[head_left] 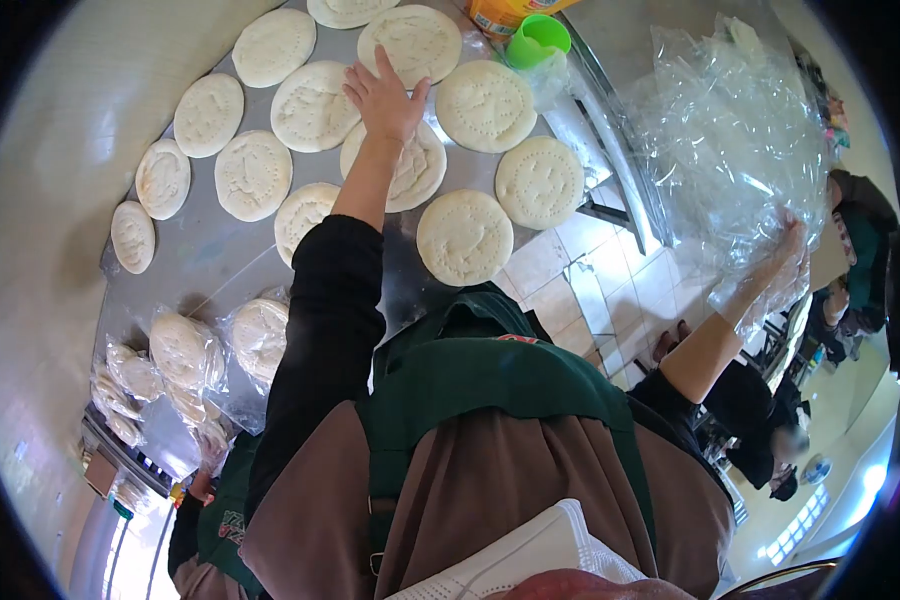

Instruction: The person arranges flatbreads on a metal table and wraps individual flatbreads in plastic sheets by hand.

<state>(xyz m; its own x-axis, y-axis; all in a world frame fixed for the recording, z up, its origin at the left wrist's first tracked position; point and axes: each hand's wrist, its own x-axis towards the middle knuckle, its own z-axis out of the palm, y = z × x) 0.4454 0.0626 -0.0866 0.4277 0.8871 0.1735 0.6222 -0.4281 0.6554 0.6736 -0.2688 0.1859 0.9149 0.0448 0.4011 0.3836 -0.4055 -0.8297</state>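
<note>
The flatbreads (485, 107) are cream with pricked dots, the cup (538, 40) bright green.

Passable over the bare strip of metal table (195, 258) at left of the frame — between flat breads (253, 175) above and bagged breads (182, 350) below. Crowded at upper centre by breads set closely around the left hand (385, 105). Blocked at upper right by bulky clear plastic (730, 150), around the right hand (790, 238). Open right of centre — above the floor tiles (560, 270). Closed off from left to centre by the black sleeve (335, 300).

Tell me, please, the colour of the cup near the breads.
The cup is bright green; the head view shows it.
</note>
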